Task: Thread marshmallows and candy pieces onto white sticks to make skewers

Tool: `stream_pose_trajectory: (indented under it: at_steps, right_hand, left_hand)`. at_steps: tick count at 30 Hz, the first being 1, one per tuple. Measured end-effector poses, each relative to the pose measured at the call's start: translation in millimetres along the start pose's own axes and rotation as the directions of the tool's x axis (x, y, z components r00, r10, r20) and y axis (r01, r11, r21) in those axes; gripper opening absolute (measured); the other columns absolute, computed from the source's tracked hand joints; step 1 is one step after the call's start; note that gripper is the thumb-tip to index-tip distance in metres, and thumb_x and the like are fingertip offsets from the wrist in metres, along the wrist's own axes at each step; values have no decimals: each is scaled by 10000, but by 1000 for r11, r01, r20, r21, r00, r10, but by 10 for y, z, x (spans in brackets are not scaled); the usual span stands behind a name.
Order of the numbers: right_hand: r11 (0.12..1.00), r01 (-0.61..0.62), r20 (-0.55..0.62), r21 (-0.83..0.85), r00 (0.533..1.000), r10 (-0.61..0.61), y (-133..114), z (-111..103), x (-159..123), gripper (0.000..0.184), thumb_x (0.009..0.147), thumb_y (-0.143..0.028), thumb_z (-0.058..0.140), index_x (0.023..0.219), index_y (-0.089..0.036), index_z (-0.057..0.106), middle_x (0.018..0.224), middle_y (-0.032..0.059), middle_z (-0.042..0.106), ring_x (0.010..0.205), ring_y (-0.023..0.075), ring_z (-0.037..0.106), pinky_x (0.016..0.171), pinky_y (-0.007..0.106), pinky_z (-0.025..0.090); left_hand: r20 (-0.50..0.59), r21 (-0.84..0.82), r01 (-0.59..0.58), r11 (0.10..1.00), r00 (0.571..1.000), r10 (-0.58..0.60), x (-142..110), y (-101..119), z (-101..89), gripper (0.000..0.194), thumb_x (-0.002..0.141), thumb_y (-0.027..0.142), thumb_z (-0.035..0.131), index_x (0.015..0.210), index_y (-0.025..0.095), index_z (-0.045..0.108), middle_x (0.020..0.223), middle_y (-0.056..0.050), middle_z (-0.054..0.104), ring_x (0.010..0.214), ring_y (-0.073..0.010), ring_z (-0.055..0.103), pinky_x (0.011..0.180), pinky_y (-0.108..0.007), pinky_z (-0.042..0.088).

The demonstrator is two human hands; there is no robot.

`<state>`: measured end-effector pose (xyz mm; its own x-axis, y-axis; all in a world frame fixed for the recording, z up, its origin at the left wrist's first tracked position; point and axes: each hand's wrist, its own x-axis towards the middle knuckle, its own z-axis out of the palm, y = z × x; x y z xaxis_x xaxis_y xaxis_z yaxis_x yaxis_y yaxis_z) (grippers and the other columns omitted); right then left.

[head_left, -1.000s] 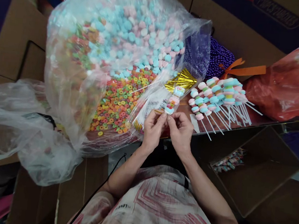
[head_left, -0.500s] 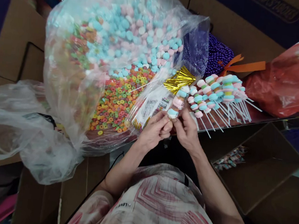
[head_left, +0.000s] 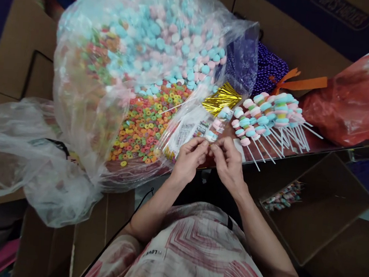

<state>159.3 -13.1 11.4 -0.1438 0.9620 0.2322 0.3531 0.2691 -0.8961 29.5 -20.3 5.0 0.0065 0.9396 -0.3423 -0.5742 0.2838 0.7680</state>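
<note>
Through the head camera I find the wrapped candy stick [head_left: 216, 125] in the middle of the scene, its candies pointing far and slightly right, its lower end between the fingertips. The left hand [head_left: 188, 159] and right hand [head_left: 229, 163] both pinch down there — low, I judge, so the soft candies aren't squashed and the film can be worked at its neck. Whether a tie sits in that pinch I cannot tell. The gold ties [head_left: 221, 99] lie just beyond, and the printed wrappers [head_left: 185, 130] just left, probably for a short reach. On the right, the unwrapped candy sticks [head_left: 268, 115] lie with most stems toward me, which should make them easy to pick up. My thumbs are uppermost and nearly meeting, fingers curled closed beneath, wrists low, forearms spreading apart toward the near side — both hands just over the table's near edge
</note>
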Motion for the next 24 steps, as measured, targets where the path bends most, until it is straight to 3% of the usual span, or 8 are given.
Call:
stream_pose_trajectory:
  at_steps: [3, 6, 9, 13, 16, 19, 22, 24]
  right_hand:
    - [977, 182, -56, -112, 980, -190, 29, 22, -8, 171, 1005, -188, 492, 944, -229, 646, 867, 32, 700, 798, 167, 676, 737, 307, 550]
    - [908, 336, -12, -249, 937, -350, 112, 16, 9, 250, 1001, -173, 501, 1023, -244, 740, 1028, 85, 756, 959, 209, 717, 828, 352, 580]
    - [852, 408, -3, -329, 901, -433, 172, 0, 34, 227, 993, -183, 545, 1025, -257, 757, 999, 79, 776, 904, 208, 730, 801, 358, 591]
    - [807, 455, -77, -377, 853, -517, 159, 43, 48, 150, 979, -161, 566, 961, -224, 701, 877, 74, 750, 817, 199, 700, 751, 344, 568]
    - [849, 379, -144, -369, 879, -455, 116, 112, 26, 139, 980, -155, 537, 903, -210, 639, 816, 62, 692, 756, 189, 647, 710, 334, 535]
    - [930, 259, -188, -259, 932, -311, 33, 114, -15, 148, 983, -173, 512, 872, -220, 597, 802, 32, 640, 752, 180, 624, 703, 326, 522]
    - [977, 156, -197, -146, 963, -184, -117, 13, -33, 131, 993, -206, 522, 877, -229, 579, 792, 3, 616, 712, 160, 605, 682, 313, 512]
    - [979, 141, -212, -145, 962, -169, -224, -64, -20, 135, 1003, -224, 524, 878, -233, 575, 801, 3, 624, 707, 156, 604, 679, 314, 508]
  left_hand:
    - [-17, -149, 147, 978, 988, -151, 45, 72, 19, 315, 694, 301, 893, 723, 148, 619, 591, 65, 506, 438, -3, 288, 416, -136, 212]
    - [-59, -194, 200, 960, 975, -215, 48, 110, 26, 300, 710, 268, 886, 751, 153, 612, 594, 68, 498, 447, -3, 326, 419, -120, 231]
    - [-41, -201, 221, 954, 971, -234, -4, 114, 37, 330, 687, 299, 904, 772, 162, 615, 614, 64, 509, 488, -21, 406, 428, -117, 266]
    - [39, -201, 164, 966, 987, -159, -76, 84, 84, 374, 651, 348, 927, 786, 181, 621, 647, 68, 524, 535, -39, 452, 436, -133, 291]
    - [58, -184, 149, 972, 988, -141, -51, 49, 124, 354, 691, 390, 903, 861, 197, 660, 696, 55, 568, 591, -67, 519, 489, -169, 372]
    - [114, -153, 166, 974, 982, -149, 5, 63, 141, 357, 746, 472, 853, 865, 182, 681, 809, -14, 652, 798, -156, 646, 642, -251, 503]
    - [186, -123, 59, 991, 982, -35, -7, 148, 140, 440, 809, 627, 740, 858, 190, 717, 957, -77, 697, 998, -231, 665, 783, -328, 550]
    - [207, -62, -29, 998, 977, 41, -57, 201, 136, 531, 814, 729, 661, 787, 204, 734, 1051, -98, 699, 1089, -264, 647, 857, -364, 556]
